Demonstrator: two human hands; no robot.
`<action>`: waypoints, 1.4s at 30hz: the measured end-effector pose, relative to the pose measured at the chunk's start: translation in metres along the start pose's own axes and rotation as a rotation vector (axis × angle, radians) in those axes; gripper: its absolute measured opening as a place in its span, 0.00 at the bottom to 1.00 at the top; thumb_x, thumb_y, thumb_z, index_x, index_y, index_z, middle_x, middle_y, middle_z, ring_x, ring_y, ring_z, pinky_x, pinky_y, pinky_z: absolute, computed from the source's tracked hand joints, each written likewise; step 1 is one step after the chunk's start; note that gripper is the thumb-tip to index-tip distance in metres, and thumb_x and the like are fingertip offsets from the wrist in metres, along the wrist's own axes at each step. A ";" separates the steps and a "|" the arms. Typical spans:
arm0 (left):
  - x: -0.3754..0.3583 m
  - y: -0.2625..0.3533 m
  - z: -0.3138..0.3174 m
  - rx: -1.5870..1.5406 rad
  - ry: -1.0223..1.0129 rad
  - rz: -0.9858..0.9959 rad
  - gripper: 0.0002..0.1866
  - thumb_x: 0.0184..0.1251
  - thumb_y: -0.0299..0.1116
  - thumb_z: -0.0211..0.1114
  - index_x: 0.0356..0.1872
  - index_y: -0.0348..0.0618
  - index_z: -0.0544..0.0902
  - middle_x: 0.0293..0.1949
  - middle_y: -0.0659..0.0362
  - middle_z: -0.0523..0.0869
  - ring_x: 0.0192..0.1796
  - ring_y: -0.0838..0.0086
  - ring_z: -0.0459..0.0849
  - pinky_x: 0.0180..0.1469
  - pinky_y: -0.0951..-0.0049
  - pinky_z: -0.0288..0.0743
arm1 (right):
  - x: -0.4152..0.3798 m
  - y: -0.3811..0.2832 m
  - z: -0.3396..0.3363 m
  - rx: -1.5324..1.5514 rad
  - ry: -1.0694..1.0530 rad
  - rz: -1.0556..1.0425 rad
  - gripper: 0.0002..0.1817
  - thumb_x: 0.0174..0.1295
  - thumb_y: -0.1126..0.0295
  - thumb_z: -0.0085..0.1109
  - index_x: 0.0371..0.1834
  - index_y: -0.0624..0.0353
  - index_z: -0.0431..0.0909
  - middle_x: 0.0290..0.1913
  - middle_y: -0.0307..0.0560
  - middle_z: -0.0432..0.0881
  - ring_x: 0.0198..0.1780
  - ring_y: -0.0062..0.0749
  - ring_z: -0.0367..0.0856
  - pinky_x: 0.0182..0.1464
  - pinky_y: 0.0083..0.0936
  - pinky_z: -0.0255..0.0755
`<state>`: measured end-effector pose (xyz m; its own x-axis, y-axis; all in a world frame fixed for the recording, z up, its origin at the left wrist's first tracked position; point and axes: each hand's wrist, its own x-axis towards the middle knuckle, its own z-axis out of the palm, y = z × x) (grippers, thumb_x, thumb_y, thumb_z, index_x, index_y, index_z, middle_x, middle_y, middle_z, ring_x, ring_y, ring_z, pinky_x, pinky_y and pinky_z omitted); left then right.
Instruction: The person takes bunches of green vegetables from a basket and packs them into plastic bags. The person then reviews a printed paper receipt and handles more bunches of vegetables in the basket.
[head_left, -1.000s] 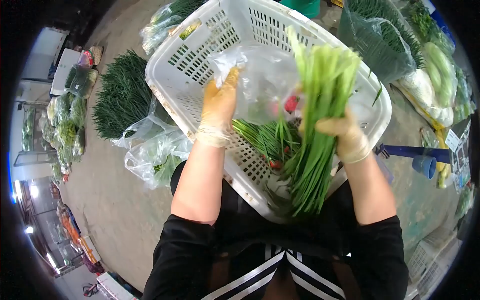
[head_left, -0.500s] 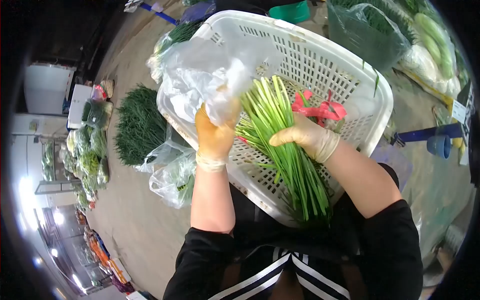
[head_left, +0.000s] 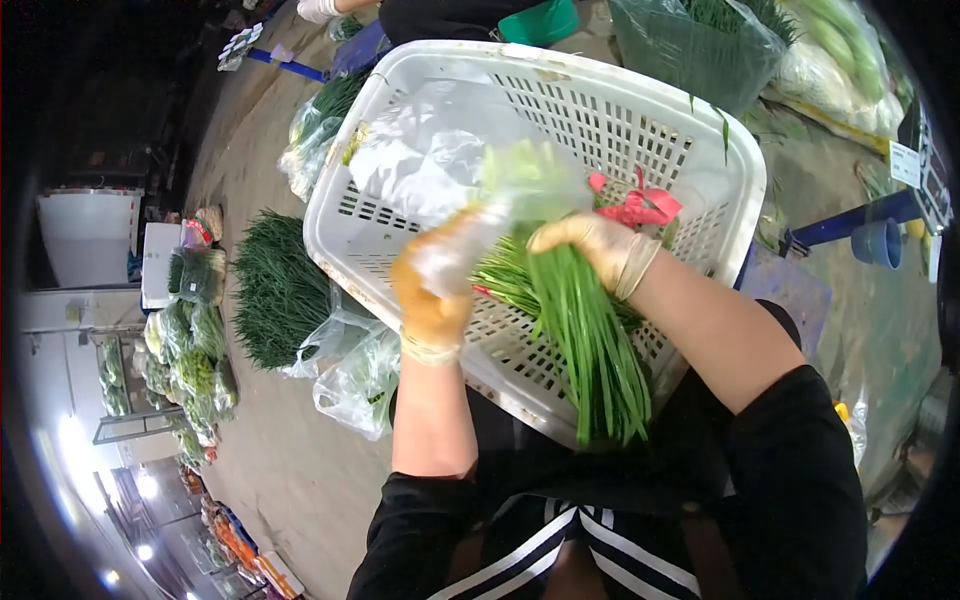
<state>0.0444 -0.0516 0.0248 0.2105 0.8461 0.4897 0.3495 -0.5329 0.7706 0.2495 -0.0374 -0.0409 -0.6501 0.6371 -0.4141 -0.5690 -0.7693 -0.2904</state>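
Observation:
My right hand (head_left: 598, 250), in a pale glove, is wrapped round a bunch of garlic chives (head_left: 592, 345), whose green leaves hang down over the near side of the basket. My left hand (head_left: 435, 285), in a yellowish glove, is closed on a thin clear plastic bag (head_left: 535, 180). The bag covers the pale stem ends, which show blurred through it. Beneath both hands is a white slotted basket (head_left: 740, 190). In it lie more clear bags (head_left: 415, 165), a red ribbon (head_left: 645, 205) and another green bunch (head_left: 505, 275).
On the floor to the left are a large dark green bundle (head_left: 280, 290) and a plastic bag (head_left: 360, 375). Bagged vegetables (head_left: 700, 50) stand at the upper right, above a blue cup (head_left: 876, 242). Another person's dark-clothed legs (head_left: 440, 20) are beyond the basket.
My left hand has moved slightly down, and the bag now lies over the stem ends, which were bare before. My right hand has shifted up along the bunch, its leaves hanging more steeply.

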 end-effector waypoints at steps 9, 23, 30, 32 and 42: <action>0.008 -0.039 -0.003 0.461 0.209 -0.046 0.19 0.63 0.29 0.50 0.52 0.38 0.82 0.40 0.53 0.86 0.41 0.70 0.82 0.46 0.72 0.74 | -0.041 -0.046 0.002 0.055 0.027 -0.157 0.14 0.55 0.68 0.58 0.40 0.68 0.79 0.30 0.50 0.82 0.27 0.37 0.82 0.33 0.37 0.82; -0.022 -0.012 0.077 -0.644 -0.146 -0.506 0.18 0.71 0.37 0.59 0.56 0.40 0.78 0.51 0.52 0.84 0.49 0.63 0.84 0.52 0.67 0.77 | -0.044 -0.087 -0.045 0.128 0.457 -0.654 0.14 0.57 0.66 0.61 0.44 0.60 0.76 0.40 0.52 0.82 0.41 0.45 0.83 0.45 0.47 0.81; -0.026 0.024 0.069 -1.368 -0.125 -0.769 0.13 0.70 0.34 0.60 0.50 0.38 0.80 0.44 0.53 0.85 0.41 0.71 0.86 0.43 0.71 0.83 | -0.045 -0.095 -0.026 0.388 0.355 -0.688 0.17 0.56 0.68 0.62 0.48 0.63 0.74 0.44 0.56 0.81 0.44 0.52 0.81 0.50 0.52 0.79; -0.038 0.056 0.066 -1.095 -0.040 -0.694 0.07 0.67 0.30 0.60 0.43 0.43 0.81 0.49 0.51 0.83 0.41 0.69 0.85 0.47 0.64 0.81 | -0.043 -0.091 -0.019 0.320 0.430 -0.710 0.18 0.57 0.67 0.60 0.50 0.64 0.74 0.46 0.57 0.80 0.45 0.52 0.80 0.53 0.51 0.77; -0.099 0.082 0.047 0.180 -0.473 0.023 0.37 0.49 0.20 0.64 0.68 0.44 0.71 0.49 0.54 0.72 0.45 0.59 0.76 0.45 0.69 0.75 | 0.022 -0.078 -0.032 0.150 0.324 -0.806 0.22 0.63 0.61 0.52 0.57 0.61 0.71 0.53 0.55 0.77 0.52 0.49 0.78 0.59 0.44 0.70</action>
<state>0.0955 -0.1792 0.0204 0.5956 0.7681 0.2352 0.4831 -0.5764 0.6591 0.2958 0.0349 -0.0551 0.1396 0.9215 -0.3624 -0.8678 -0.0624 -0.4930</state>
